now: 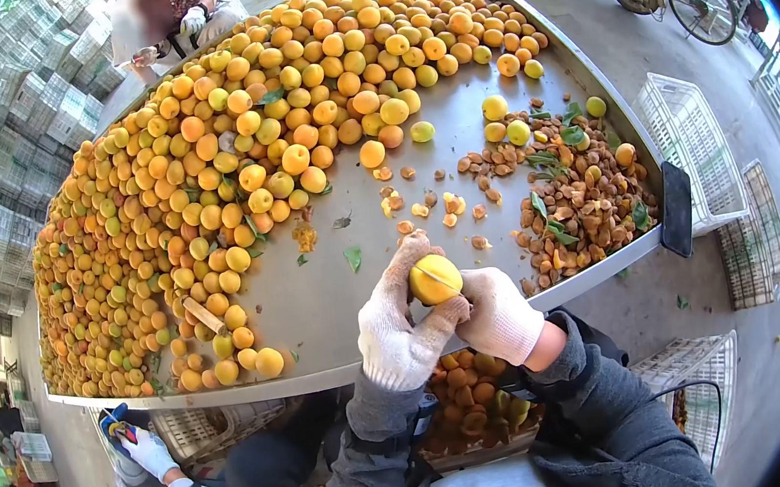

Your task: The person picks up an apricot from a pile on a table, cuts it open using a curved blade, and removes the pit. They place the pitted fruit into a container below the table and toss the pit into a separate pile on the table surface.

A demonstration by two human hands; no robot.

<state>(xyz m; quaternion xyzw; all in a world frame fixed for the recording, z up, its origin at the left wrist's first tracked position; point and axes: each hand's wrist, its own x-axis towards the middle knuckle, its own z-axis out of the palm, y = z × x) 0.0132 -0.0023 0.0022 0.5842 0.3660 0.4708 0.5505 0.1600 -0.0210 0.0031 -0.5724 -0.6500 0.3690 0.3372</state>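
Both my hands wear pale knitted gloves with brown-stained fingers. My left hand (403, 325) grips a yellow apricot (432, 277) between fingers and thumb, just above the near edge of the metal table (338, 300). My right hand (500, 316) is closed against the fruit's right side. A thin light line crosses the apricot towards that hand; whatever the fingers hold is hidden. Below my hands, a crate holds split apricots (469, 396). Ahead lie scattered fruit pieces (453, 204), and to the right a heap of brown pits (577, 204) mixed with leaves.
A large pile of whole apricots (291, 89) covers the table's left and far side. A dark phone (675, 211) sits at the right edge, near white plastic crates (689, 140). At lower left, a co-worker's gloved hand (150, 452) holds a blue-and-red tool. Another person sits across the table.
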